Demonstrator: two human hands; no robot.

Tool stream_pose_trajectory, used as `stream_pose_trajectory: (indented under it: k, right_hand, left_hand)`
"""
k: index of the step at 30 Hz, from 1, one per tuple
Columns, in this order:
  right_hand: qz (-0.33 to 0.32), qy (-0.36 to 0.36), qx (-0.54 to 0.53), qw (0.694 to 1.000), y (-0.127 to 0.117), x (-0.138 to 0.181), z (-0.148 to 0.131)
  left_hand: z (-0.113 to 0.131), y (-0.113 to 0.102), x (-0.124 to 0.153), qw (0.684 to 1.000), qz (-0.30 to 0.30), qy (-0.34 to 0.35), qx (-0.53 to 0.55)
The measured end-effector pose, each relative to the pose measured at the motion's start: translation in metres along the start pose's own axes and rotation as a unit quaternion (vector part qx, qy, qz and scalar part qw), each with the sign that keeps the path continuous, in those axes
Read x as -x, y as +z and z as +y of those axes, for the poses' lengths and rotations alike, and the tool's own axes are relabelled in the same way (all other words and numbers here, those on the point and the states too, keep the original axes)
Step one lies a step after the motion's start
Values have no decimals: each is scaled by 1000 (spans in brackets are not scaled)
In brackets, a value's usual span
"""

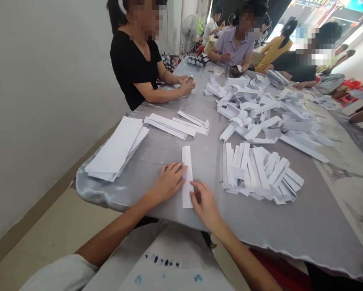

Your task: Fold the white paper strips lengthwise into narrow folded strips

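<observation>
Left hand (166,184), right hand (204,205), paper strip (187,178) between, edges partly hidden

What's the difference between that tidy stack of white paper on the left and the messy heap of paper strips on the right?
The stack of paper sheets is flat and squared, while the heap of folded paper strips is loose, with pieces crossing at many angles. The sheets look wide and uncreased; the strips are narrower and creased. The stack lies low, and the heap is piled up more unevenly. Both are white paper lying on the same grey satin tablecloth.
</observation>
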State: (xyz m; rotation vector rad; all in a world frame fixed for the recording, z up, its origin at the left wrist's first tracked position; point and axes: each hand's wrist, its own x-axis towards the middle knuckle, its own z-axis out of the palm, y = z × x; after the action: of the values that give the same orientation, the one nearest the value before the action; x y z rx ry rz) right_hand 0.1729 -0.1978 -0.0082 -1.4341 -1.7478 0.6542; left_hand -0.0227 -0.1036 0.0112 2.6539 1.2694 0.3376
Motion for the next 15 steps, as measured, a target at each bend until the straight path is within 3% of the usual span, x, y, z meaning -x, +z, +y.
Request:
stream_pose_trajectory:
  k: [7,12,15]
  right_hand:
    - [13,3,29,1000,-1,5,6]
    - [29,-21,172,984,-1,7,7]
    - [8,-28,234,972,-2,9,8]
  left_hand:
    - [7,-1,-9,999,-30,10,-9]
    - [11,0,-16,998,-42,30,-18]
    - [12,2,-18,998,-47,41,-26]
